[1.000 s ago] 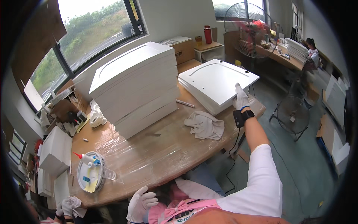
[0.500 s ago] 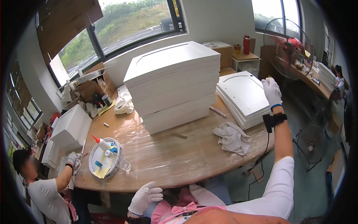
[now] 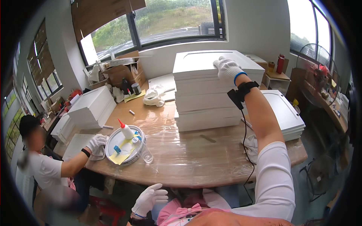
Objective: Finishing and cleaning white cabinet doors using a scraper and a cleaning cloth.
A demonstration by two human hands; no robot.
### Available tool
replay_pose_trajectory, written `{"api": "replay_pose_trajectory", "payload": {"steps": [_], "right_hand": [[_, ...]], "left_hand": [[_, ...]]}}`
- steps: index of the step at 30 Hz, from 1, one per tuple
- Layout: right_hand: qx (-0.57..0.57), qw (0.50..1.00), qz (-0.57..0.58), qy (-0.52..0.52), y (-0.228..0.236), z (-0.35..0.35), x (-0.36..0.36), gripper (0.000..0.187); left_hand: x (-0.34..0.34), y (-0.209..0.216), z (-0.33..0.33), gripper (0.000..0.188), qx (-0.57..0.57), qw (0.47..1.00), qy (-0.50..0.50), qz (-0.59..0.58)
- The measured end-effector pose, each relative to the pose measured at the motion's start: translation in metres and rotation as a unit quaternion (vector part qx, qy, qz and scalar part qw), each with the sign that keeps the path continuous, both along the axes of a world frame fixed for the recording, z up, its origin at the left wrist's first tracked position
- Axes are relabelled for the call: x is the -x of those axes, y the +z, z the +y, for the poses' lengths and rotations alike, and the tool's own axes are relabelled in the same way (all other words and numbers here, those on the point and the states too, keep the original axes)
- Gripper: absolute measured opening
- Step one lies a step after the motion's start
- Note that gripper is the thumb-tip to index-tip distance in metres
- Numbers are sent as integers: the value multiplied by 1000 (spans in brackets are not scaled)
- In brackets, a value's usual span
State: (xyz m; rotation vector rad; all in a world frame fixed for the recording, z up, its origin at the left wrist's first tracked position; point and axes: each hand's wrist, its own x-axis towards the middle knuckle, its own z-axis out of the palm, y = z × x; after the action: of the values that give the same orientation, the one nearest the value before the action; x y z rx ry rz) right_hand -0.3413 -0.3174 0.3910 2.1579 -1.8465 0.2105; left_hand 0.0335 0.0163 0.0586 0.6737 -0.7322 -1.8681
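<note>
My gloved right hand (image 3: pixel 228 70) is at the near upper edge of a tall stack of white panels (image 3: pixel 207 90). Its fingers are curled over the top panel, and what they hold, if anything, is hidden. Low in front of my body, my gloved left hand (image 3: pixel 149 199) has its fingers apart and nothing in them. Beyond the table edge from it, a round white lid (image 3: pixel 109 148) carries a white bottle with a red nozzle (image 3: pixel 126 130), blue pieces and yellow paper. A clear cup (image 3: pixel 147 155) stands beside the lid.
A shorter stack of white panels (image 3: pixel 284 116) lies to the right, with a white cloth (image 3: pixel 249 147) partly behind my arm. At left a co-worker's gloved hand (image 3: pixel 97 142) rests on a cloth, near more stacked panels (image 3: pixel 92 107). A cable hangs from my right wrist.
My right hand has moved left from above the shorter stack to the tall stack's top. The view has turned, shifting the scene rightward. The co-worker's hand has moved onto the table beside the lid.
</note>
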Motion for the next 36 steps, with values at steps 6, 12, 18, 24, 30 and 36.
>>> {"api": "replay_pose_trajectory", "payload": {"steps": [6, 12, 18, 24, 30, 36], "right_hand": [[61, 996, 60, -9, -8, 54, -4, 45], [204, 963, 147, 97, -46, 168, 17, 43], [315, 910, 111, 245, -120, 278, 20, 49], [219, 929, 102, 279, -187, 338, 25, 54], [-40, 892, -71, 445, -227, 331, 38, 57], [19, 965, -176, 194, -256, 272, 114, 37]], "left_hand": [[-9, 3, 6, 44, -15, 998, 54, 25], [21, 54, -38, 58, 57, 998, -9, 9], [93, 145, -29, 69, 182, 980, -28, 79], [108, 110, 12, 58, 77, 996, -54, -4], [56, 14, 40, 60, -16, 999, -15, 39], [34, -68, 47, 53, -129, 992, 4, 7]]}}
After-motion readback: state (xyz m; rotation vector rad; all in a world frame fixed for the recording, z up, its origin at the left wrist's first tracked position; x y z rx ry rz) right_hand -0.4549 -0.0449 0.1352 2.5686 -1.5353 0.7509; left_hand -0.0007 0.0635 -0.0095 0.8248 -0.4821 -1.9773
